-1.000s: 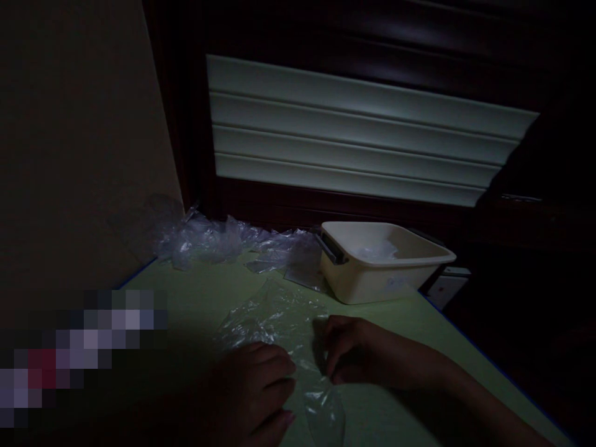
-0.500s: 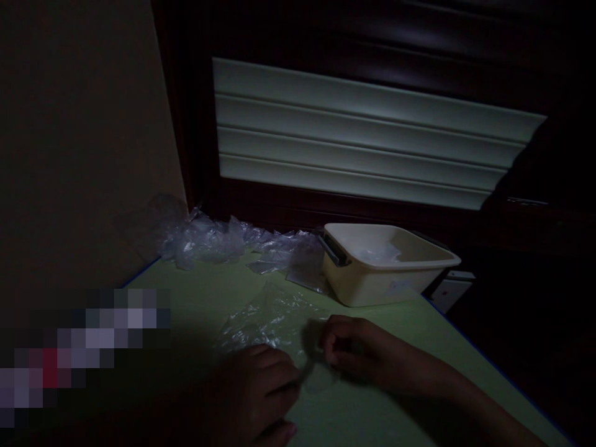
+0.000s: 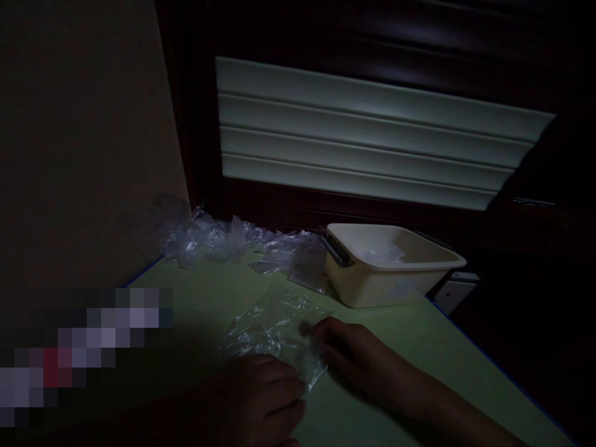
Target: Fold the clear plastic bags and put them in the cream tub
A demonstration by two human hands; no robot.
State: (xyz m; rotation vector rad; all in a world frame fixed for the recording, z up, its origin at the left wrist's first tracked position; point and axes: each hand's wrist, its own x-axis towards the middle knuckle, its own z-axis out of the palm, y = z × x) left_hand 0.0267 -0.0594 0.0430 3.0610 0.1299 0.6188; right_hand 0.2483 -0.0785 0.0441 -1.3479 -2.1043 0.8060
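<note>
On the table (image 3: 447, 366): 1 plastic film (image 3: 270, 326) tapered toward the far edge; left hand (image 3: 267, 394) lay fingers-together, right hand (image 3: 356, 354) curled at it, pinch unclear.

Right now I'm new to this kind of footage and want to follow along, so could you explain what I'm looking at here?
There is no machine: these are a person's two bare hands. The view comes from a camera worn on the head, looking forward and down. On the green tabletop, a thin sheet of clear plastic lies between the hands. The left hand is at its near edge, and the right hand has its fingers at its right side. It's too dark to tell how firmly either one grips it. Farther back are a pile of crumpled plastic and a cream tub with more plastic inside. Part of the left side is pixelated.
</note>
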